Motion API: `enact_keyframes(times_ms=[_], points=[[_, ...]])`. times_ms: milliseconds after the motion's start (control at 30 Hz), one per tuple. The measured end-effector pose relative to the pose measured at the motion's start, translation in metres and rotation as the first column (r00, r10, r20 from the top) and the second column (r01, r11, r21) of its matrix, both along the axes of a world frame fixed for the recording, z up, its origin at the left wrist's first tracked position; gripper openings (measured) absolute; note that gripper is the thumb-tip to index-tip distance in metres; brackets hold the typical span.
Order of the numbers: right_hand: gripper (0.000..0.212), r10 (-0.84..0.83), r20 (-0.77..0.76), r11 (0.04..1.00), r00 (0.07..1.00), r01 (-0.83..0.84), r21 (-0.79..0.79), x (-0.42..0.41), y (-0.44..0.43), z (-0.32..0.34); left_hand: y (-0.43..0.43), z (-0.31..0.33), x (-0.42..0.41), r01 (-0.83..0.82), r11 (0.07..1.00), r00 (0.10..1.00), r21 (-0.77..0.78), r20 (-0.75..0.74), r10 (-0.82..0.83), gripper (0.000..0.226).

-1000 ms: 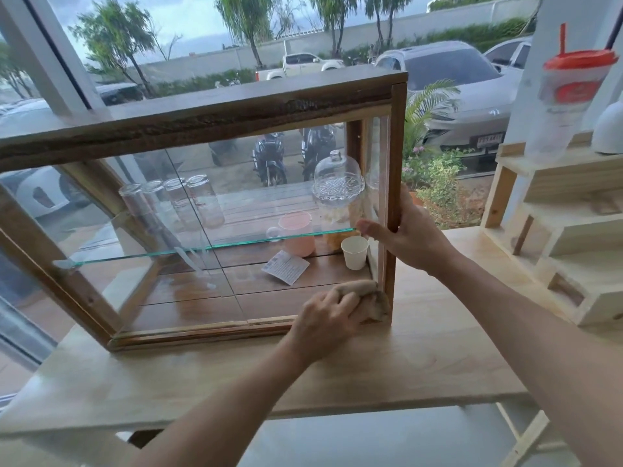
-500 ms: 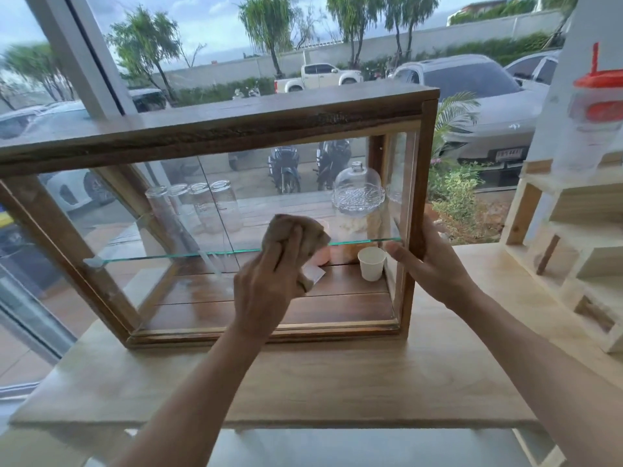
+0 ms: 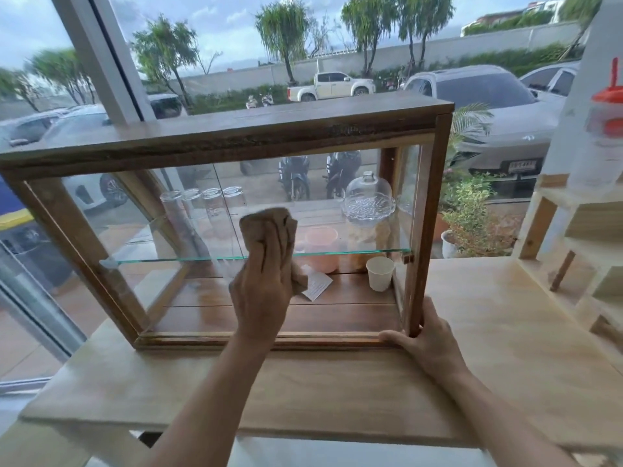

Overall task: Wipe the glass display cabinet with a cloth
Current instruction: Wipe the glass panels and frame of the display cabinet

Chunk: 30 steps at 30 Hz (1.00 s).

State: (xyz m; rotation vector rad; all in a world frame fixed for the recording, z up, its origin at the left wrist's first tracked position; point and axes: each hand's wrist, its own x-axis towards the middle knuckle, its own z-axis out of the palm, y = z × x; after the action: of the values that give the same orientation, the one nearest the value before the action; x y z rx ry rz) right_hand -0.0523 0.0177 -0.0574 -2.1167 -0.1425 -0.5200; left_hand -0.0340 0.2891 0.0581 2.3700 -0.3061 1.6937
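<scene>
A wood-framed glass display cabinet (image 3: 222, 143) stands on a pale wooden counter (image 3: 337, 392) by a window. My left hand (image 3: 261, 284) presses a crumpled brown cloth (image 3: 259, 220) flat against the middle of the front glass pane, fingers pointing up over the cloth. My right hand (image 3: 428, 338) grips the cabinet's lower right front corner, thumb along the bottom rail. Inside sit several upturned glasses (image 3: 205, 203) and a glass dome (image 3: 369, 200) on a glass shelf, with a pink cup (image 3: 322, 247), a white paper cup (image 3: 380, 273) and a paper slip (image 3: 317, 286) on the floor of the cabinet.
A light wooden rack (image 3: 580, 237) stands at the right edge of the counter, with a plastic cup with a red lid (image 3: 603, 143) on top. A white window frame (image 3: 101, 59) rises behind the cabinet at the left. Parked cars and plants show outside.
My left hand carried the cloth from the cabinet's lower right corner up to the middle of the front glass. My right hand slid down the right post to the bottom corner.
</scene>
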Motion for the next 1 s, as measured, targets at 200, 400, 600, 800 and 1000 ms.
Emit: enact_keyframes(times_ms=[200, 400, 600, 800, 1000], points=[[0.057, 0.041, -0.026, 0.999, 0.999, -0.041, 0.025, 0.0, -0.002, -0.001, -0.046, -0.01, -0.008, 0.185, 0.96, 0.979, 0.211, -0.129, -0.161, 0.061], [0.057, 0.051, -0.033, 0.998, 0.998, -0.05, 0.035, -0.004, 0.0, 0.002, -0.027, -0.005, -0.007, 0.069, 0.987, 0.985, -0.146, -0.146, -0.091, 0.056], [0.054, 0.056, -0.055, 0.998, 0.997, -0.056, 0.002, -0.005, -0.002, 0.0, -0.054, -0.005, -0.013, 0.242, 0.966, 0.962, 0.093, -0.154, -0.226, 0.059], [0.049, -0.096, -0.052, 0.993, 0.994, 0.092, -0.079, -0.022, 0.008, -0.001, 0.007, 0.031, -0.018, 0.106, 0.973, 0.992, -0.206, -0.05, -0.118, 0.052], [0.038, -0.453, 0.234, 0.831, 0.86, 0.502, -0.239, -0.054, 0.025, 0.003, 0.034, 0.019, -0.031, 0.2, 0.94, 0.978, -0.276, -0.001, -0.209, 0.049]])
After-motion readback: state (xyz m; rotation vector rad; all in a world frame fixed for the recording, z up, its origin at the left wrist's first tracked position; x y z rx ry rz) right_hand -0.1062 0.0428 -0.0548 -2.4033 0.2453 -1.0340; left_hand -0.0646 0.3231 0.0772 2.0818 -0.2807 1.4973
